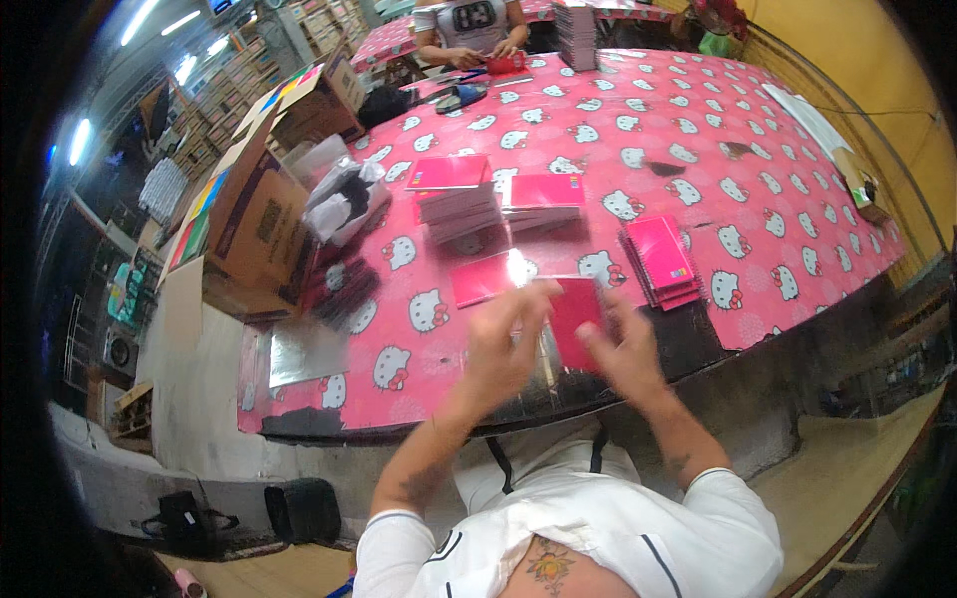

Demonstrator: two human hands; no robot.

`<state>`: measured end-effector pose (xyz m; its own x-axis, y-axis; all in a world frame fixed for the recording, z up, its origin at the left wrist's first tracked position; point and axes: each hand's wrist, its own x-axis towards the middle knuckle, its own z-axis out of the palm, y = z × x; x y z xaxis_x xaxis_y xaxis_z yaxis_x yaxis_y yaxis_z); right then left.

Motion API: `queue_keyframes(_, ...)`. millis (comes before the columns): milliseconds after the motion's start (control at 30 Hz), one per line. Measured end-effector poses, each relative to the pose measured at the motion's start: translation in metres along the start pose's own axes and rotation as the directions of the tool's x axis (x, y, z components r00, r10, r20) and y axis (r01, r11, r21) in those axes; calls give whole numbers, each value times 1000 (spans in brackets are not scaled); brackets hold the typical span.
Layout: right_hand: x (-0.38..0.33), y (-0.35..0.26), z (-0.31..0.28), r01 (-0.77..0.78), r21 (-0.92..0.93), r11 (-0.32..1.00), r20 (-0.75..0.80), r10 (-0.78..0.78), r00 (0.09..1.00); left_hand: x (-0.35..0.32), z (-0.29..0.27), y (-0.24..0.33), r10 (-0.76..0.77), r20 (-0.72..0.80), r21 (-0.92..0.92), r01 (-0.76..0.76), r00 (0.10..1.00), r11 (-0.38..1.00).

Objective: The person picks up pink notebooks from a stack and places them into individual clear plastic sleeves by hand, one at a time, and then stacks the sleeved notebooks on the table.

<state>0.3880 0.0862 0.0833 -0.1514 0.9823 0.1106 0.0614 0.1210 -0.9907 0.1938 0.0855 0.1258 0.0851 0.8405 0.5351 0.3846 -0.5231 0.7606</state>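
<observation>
In front of me at the table's near edge is a dark red spiral notebook [572, 325]. My right hand [626, 351] grips it by its right side, thumb on the cover. My left hand [505, 344], smeared by motion, is at the notebook's upper left corner, and whether its fingers hold anything cannot be told. Just beyond lies a bright pink notebook [485, 279], partly hidden by my left hand. To the right stands a small pile of pink spiral notebooks [660, 254]. Farther off are two taller stacks, a left one [454, 199] and a right one [543, 199].
A cardboard box [261, 234] stands at the left, with crumpled plastic wrap [342, 194] beside it. A silvery sheet [304, 354] lies near the left corner. Across the patterned pink tablecloth [733, 189], another person [474, 35] handles a red item near a tall stack [576, 38].
</observation>
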Motion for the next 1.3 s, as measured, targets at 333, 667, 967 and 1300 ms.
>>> queue_keyframes(333,110,116,-195,-125,-874,469,-208,-130,969,-25,-8,-146,-292,539,673,-195,790,714)
queue_keyframes(667,0,45,-13,288,-66,956,740,-147,656,-92,-24,-50,-250,619,275,93,744,957)
queue_keyframes(967,0,90,39,16,198,980,274,-70,959,-95,-6,-76,-151,57,171,139,987,975)
queue_keyframes(1300,7,100,25,58,31,998,197,-63,978,-84,-35,-142,-194,-249,130,232,949,964)
